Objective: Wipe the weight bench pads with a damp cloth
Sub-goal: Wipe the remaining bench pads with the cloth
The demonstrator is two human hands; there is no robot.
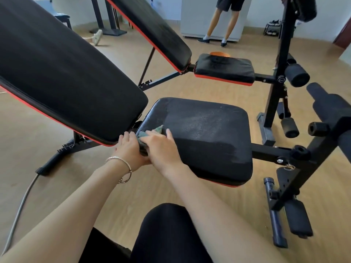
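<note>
The near bench has a black seat pad [207,130] with red trim and a long tilted back pad [62,76] to its left. A grey-green cloth [152,130] lies at the seat pad's left near corner, mostly hidden under my hands. My right hand [161,147] presses flat on the cloth. My left hand [129,147], with bangles on the wrist, grips the pad's corner edge beside the cloth. The seat's middle looks dusty and speckled, while the strip by the cloth is darker and shinier.
A second bench stands behind, with its own back pad [152,29] and seat pad [224,69]. Black frame posts and foam rollers [296,74] stand at right. A person's legs [220,21] are by a white cabinet at the back. A cable [20,207] runs across the wooden floor.
</note>
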